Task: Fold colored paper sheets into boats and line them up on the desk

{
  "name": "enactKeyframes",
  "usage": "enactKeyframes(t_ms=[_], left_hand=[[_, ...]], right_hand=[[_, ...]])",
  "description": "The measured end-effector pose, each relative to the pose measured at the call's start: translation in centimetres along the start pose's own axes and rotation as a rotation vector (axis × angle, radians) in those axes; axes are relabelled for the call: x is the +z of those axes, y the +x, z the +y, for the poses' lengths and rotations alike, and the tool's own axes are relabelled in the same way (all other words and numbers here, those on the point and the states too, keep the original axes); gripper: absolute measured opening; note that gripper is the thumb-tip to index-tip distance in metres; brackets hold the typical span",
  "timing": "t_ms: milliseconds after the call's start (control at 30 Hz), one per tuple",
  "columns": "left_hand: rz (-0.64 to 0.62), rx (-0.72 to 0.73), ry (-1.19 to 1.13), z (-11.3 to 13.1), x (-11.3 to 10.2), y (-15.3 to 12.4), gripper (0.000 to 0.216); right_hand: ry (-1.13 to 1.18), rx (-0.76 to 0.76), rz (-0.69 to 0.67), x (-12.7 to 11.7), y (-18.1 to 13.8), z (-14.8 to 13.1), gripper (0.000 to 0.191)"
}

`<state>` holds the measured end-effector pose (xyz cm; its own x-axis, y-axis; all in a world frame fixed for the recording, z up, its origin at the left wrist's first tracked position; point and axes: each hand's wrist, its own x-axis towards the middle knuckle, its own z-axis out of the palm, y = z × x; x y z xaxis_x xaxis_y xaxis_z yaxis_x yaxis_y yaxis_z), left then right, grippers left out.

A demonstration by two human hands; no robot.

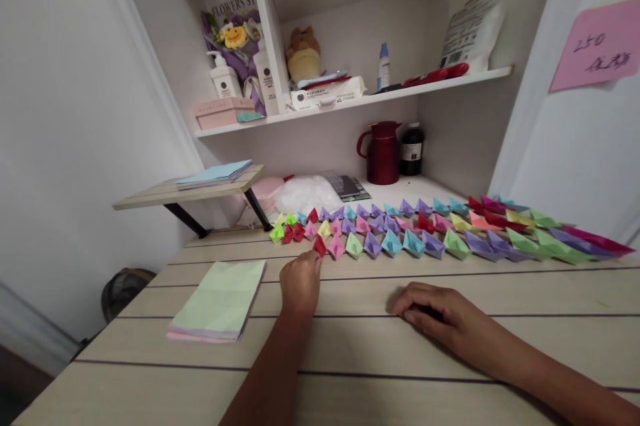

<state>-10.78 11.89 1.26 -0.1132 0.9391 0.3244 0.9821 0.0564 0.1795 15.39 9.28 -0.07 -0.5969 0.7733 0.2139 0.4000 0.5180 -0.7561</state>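
Paper boats (392,244) stand folded; left of them, sheets (223,293) lie flat. My left hand (301,281) meets their red end boat (319,246), pinch unclear; before them, my right hand (443,304) curls loosely open.

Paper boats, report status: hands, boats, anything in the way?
Left hand at red boat, near row's left end, grip unclear. Right hand curled on table. Paper boats in rows. Paper stack left, apart from boats.

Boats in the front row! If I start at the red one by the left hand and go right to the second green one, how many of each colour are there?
Red boat: 1
Pink boat: 1
Green boats: 2
Purple boats: 2
Blue boats: 2
Total: 8
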Motion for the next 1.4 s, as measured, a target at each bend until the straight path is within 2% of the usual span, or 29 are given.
enactKeyframes(t_ms=[533,633,800,967,1100,1267,1400], left_hand=[[0.003,-0.038,-0.035,0.2,-0.1,0.0,0.022],[0.043,-0.096,-0.038,0.1,-0.3,-0.1,0.029],[0.081,-0.183,-0.014,-0.5,-0.2,-0.2,0.029],[0.067,-0.178,-0.026,-0.9,-0.1,-0.4,0.024],[0.055,-0.188,-0.053,-1.0,-0.2,-0.6,0.029],[-0.003,-0.107,-0.12,-0.8,-0.2,-0.8,0.041],[-0.018,-0.057,-0.143,-0.7,-0.2,-0.7,0.04]], right_hand=[[-0.01,-0.005,-0.001,0.0,0.0,0.0,0.02],[-0.012,-0.003,-0.002,0.0,0.0,0.0,0.019],[0.003,0.003,-0.005,0.0,0.0,0.1,0.018],[0.003,0.008,-0.007,0.0,0.0,0.3,0.02],[0.005,0.006,-0.008,0.0,0.0,0.1,0.02],[0.008,0.016,-0.001,0.0,-0.1,-0.3,0.019],[0.011,0.013,-0.004,-0.1,-0.1,-0.5,0.019]])
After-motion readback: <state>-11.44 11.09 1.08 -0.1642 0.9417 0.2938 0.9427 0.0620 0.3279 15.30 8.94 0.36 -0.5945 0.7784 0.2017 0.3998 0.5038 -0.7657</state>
